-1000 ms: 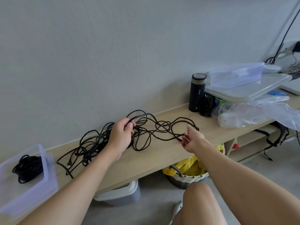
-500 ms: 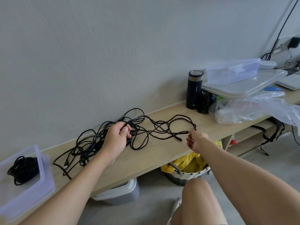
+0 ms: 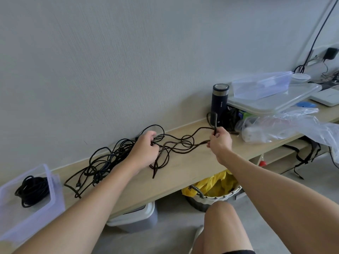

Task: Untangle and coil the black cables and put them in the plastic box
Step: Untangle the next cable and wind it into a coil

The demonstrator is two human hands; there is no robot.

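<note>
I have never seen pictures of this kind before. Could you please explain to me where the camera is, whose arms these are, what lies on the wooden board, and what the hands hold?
There is no machine here. The camera is worn on a person's head and looks forward and down, so the two bare arms are that person's own. There is only this one view.

The left hand grips strands at the edge of a tangle of black cables, which lies on a wooden shelf along the wall. The right hand pinches a cable folded into a loop that stands up above the fingers.

At the far left is a clear plastic box with a coiled cable already inside. To the right stand a dark flask and some plastic bags.
</note>
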